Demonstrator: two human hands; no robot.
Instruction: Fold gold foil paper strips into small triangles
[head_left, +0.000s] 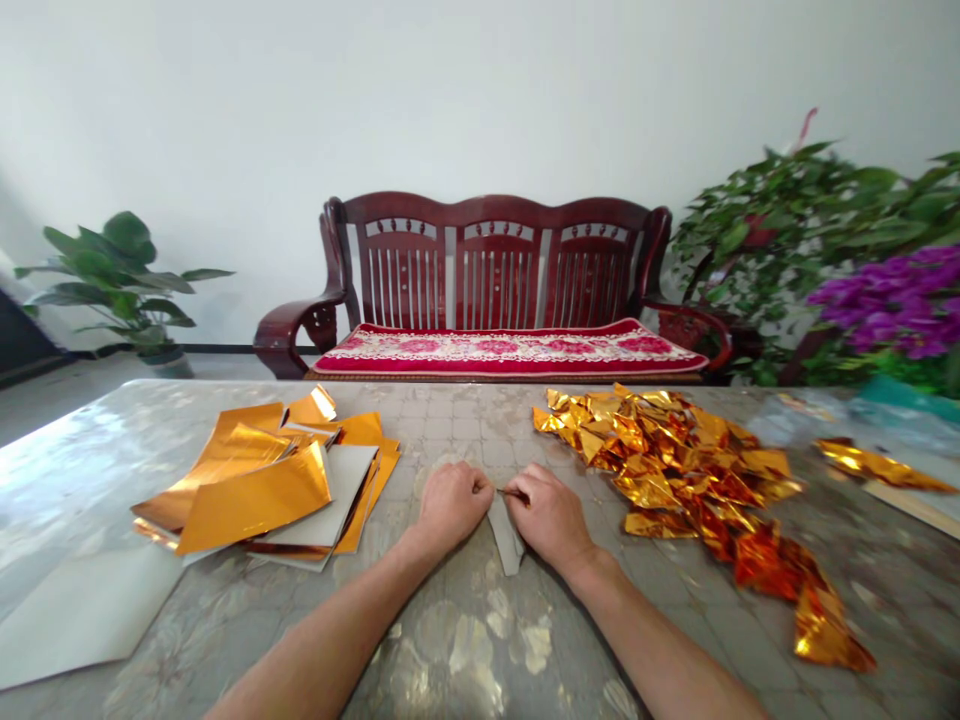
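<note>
One narrow, folded strip of pale grey paper (507,547) is being held at the middle of a grey, flower-patterned tabletop (405,665), between a bare left hand (456,497) and a bare right hand (550,512). A crooked crease is perhaps being risked, since the far end is being gripped while the near end is being left loose. Tearing might be caused if the strip were being pulled unevenly. On the right, a large heap of shiny, folded gold foil pieces (660,475) is being spread toward the near side, where its trailing pieces could be knocked by a swinging forearm. On the left, overlapping rectangular sheets of gold-faced, grey-backed paper (262,500) are being stacked untidily, so sliding could be set off by a nudge. As for the grip, thumb and fingers are being pressed together on each hand, with the strip's far end being pinched between them. The hands are being kept just beside each other; how firmly the paper is being squeezed cannot be told.
</note>
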